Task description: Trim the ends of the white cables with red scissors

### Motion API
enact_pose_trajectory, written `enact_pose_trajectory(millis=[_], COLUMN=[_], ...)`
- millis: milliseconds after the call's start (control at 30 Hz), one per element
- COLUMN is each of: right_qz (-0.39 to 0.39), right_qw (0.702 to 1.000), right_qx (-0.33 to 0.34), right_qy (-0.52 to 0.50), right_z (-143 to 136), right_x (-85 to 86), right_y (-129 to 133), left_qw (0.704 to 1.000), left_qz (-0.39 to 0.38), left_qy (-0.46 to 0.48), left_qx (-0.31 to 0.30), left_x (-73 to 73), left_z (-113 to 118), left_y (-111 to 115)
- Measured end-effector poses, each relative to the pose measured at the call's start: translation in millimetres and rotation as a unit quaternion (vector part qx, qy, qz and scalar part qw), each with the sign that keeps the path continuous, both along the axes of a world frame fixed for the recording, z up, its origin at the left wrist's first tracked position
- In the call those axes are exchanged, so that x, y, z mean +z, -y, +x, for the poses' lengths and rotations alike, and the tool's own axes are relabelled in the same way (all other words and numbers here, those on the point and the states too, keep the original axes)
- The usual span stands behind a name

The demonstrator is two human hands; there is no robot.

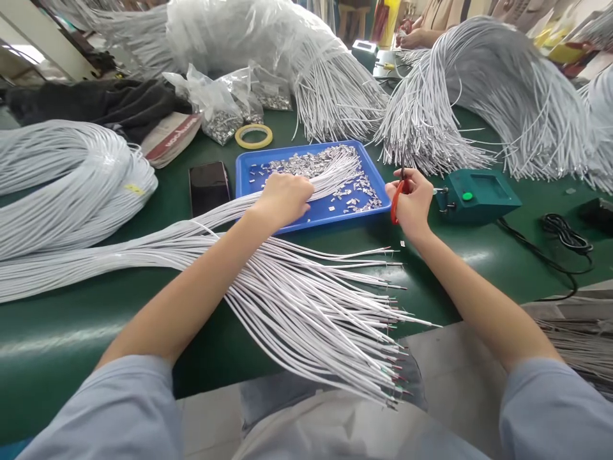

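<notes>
Lettering (176, 135) on red band (156, 152), illegible; left fingers (304, 190) curled round cables (330, 180), right fingers (418, 181) round scissors (394, 206).

1. I see a yellow tape roll (253, 145) lying flat on the green desk (62, 348).
2. Nearer me and left of the tape roll, I see a dark phone (209, 188), lying flat.
3. Left of the tape roll is a beige item with a red band (173, 137); beyond it, a crumpled dark cloth (86, 105).
4. Well right of the tape roll, I see a coiled black cord (567, 233).
5. Far behind it, to the right, is another person (433, 19).
</notes>
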State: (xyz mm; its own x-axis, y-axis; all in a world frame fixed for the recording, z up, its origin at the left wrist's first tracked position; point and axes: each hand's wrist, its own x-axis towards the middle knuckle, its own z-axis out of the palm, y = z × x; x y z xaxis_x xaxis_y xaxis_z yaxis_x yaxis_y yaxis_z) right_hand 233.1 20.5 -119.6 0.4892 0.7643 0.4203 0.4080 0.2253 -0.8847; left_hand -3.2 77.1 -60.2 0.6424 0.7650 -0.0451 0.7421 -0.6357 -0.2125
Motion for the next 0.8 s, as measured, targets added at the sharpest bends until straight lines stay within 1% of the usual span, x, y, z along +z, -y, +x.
enact_pose_trajectory(millis=[100, 300, 400, 500, 600, 667, 800], right_qz=[0.015, 0.026, 0.02, 0.01, 0.005, 0.007, 0.004], right_qw=[1.0, 0.999, 0.999, 0.999, 1.0, 1.0, 1.0], right_qx=[-0.008, -0.017, -0.02, -0.026, -0.02, -0.015, -0.015], right_qy=[-0.01, -0.014, -0.019, -0.02, -0.019, -0.017, -0.018], right_z=[-1, -2, -2, -3, -3, -4, -4], right_x=[1.9, 2.9, 3.6, 4.8, 5.7, 5.9, 5.4], right_y=[1, 0, 0, 0, 2, 3, 3], left_qw=[1.0, 1.0, 1.0, 0.999, 0.994, 0.987, 0.962], left_qz=[-0.012, 0.003, -0.003, 0.008, 0.009, 0.006, 0.02], left_qy=[-0.017, -0.012, -0.009, 0.013, 0.06, 0.113, 0.244], left_qx=[0.013, 0.027, 0.026, 0.035, 0.089, 0.117, 0.123], left_x=[-1.1, -5.2, -4.3, -0.7, 3.3, 4.8, 4.0], left_z=[-2, 1, 1, 1, 1, 1, 1], left_y=[-3, 0, 1, 2, 1, 0, -3])
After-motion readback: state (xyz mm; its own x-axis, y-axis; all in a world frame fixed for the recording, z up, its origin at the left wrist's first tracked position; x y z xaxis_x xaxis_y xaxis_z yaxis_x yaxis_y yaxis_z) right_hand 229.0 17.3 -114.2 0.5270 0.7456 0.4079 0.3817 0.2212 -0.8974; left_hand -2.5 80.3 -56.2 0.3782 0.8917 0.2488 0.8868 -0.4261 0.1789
